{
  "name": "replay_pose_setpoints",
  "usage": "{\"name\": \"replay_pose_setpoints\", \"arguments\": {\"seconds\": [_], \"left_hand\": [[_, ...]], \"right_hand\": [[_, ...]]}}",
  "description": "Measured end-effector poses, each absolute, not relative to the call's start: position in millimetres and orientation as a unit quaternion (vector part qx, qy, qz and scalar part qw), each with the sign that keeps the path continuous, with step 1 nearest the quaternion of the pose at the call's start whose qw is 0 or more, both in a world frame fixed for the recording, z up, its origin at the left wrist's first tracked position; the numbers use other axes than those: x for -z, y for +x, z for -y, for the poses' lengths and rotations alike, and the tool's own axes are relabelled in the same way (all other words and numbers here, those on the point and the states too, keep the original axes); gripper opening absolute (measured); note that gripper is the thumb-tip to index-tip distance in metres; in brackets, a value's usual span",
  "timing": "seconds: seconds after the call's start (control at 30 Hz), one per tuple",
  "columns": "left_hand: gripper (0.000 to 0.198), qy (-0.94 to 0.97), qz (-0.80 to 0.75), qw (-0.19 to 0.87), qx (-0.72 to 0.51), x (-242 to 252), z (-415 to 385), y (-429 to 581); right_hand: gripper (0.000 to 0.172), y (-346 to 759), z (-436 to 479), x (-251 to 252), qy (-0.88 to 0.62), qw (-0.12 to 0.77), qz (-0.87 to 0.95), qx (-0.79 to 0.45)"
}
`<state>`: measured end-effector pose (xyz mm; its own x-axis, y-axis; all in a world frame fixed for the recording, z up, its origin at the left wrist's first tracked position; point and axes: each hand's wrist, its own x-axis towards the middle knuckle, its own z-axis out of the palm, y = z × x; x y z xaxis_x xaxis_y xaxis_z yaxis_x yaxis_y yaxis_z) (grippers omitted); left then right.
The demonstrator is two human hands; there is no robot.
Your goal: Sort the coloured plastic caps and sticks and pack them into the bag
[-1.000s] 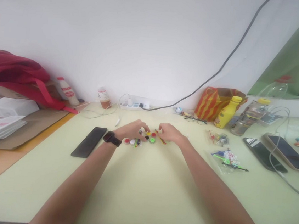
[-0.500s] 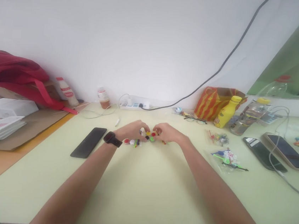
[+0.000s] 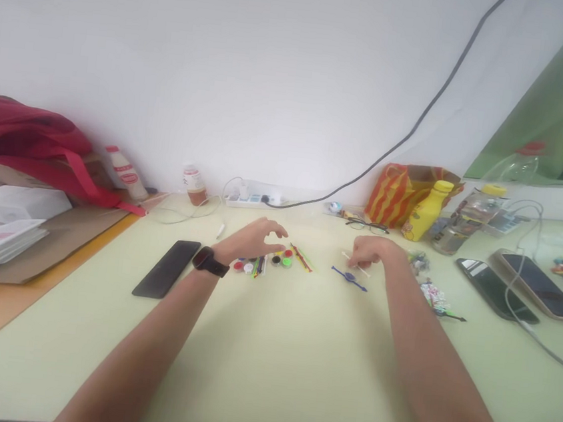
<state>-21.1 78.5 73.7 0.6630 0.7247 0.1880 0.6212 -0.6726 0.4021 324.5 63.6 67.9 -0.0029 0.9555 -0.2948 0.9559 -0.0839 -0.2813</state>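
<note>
Steer the white stick (image 3: 364, 271), pinched in the right hand (image 3: 368, 250), clear of the blue arrow (image 3: 349, 277) at its seven o'clock; left hand (image 3: 253, 240) gapes apart

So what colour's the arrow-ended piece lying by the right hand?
The arrow-ended piece is blue; head view.

I'm right up at a desk (image 3: 266, 357), home or office I can't tell: power strip (image 3: 250, 198) along the white wall (image 3: 216, 63), eyeglasses (image 3: 368, 226), phones (image 3: 547, 289), yellow bottle (image 3: 423, 214).
</note>
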Motion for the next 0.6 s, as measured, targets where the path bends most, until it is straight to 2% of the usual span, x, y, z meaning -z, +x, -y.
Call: {"name": "replay_pose_setpoints", "arguments": {"seconds": [0.1, 0.2, 0.33, 0.5, 0.6], "left_hand": [[0.035, 0.894, -0.373, 0.141, -0.202, -81, -75, -17], [0.038, 0.892, -0.351, 0.159, -0.236, -86, -68, -7], [0.047, 0.88, -0.312, 0.207, -0.293, -84, -57, 12], [0.03, 0.866, -0.303, 0.207, -0.34, -83, -57, 15], [0.03, 0.848, -0.314, 0.245, -0.349, -87, -62, 8]], "right_hand": [[0.025, 311, -69, -67, 0.688, -0.05, -0.681, 0.246], [0.022, 282, -72, -72, 0.656, -0.148, -0.688, 0.273], [0.036, 236, -63, -78, 0.518, -0.315, -0.676, 0.419], [0.038, 208, -51, -84, 0.481, -0.341, -0.666, 0.457], [0.028, 208, -49, -88, 0.443, -0.355, -0.637, 0.521]]}}
